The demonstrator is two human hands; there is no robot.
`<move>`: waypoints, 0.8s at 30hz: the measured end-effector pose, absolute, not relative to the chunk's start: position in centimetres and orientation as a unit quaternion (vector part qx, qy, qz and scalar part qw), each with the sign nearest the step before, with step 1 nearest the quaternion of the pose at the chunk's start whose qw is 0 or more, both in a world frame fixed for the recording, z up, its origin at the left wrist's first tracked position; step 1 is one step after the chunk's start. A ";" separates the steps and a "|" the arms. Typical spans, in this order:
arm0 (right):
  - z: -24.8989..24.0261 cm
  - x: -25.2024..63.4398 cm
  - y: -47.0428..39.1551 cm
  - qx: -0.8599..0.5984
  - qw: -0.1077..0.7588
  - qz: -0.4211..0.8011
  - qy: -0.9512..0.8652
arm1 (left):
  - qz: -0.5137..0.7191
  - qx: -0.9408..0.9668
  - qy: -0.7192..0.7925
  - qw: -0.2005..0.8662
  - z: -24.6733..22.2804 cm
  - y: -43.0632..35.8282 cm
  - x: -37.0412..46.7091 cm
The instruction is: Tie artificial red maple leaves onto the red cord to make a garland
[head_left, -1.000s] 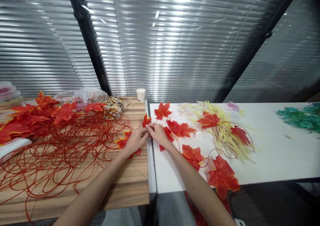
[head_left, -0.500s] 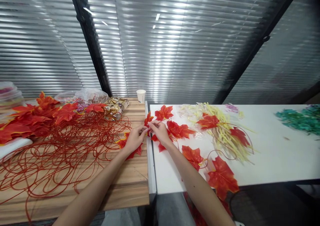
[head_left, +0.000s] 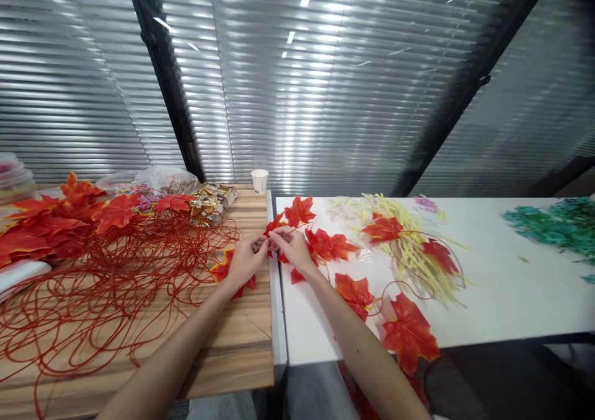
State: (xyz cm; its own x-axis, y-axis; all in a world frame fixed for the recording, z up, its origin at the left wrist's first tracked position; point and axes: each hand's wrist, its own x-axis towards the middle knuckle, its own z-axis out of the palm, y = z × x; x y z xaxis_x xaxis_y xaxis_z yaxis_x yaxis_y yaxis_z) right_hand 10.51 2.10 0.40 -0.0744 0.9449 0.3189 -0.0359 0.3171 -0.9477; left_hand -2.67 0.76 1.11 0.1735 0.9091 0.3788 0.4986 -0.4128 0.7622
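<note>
My left hand [head_left: 248,258] and my right hand [head_left: 294,246] meet above the seam between the two tables, fingertips pinched together. Between them is a red artificial maple leaf [head_left: 276,223], partly covered by the fingers; a thin red cord runs close by, and exactly what each fingertip grips is too small to see. Another maple leaf [head_left: 223,266] lies partly under my left wrist. To the right, several leaves joined by red cord [head_left: 395,282] trail over the white table, past my right forearm, and over its front edge.
A tangle of red cord [head_left: 139,284] and a heap of maple leaves [head_left: 51,222] cover the wooden table's left. Behind stand gold packets [head_left: 211,203] and a paper cup [head_left: 260,181]. Yellow strips [head_left: 418,265] and green pieces [head_left: 553,225] lie on the white table [head_left: 502,296].
The view has shifted slightly, so things sit a little further left. Both hands stay pinched together at the leaf, with the fingers moving only slightly.
</note>
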 end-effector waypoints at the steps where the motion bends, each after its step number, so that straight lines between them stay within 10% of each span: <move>1: 0.5 10.4 2.0 -0.373 0.564 0.458 -0.577 | 0.429 0.719 0.490 0.243 1.2 0.8 -2.8; 24: 1.3 12.0 2.4 -0.303 0.657 0.575 -0.381 | 0.336 0.799 0.490 0.096 2.0 0.4 -3.9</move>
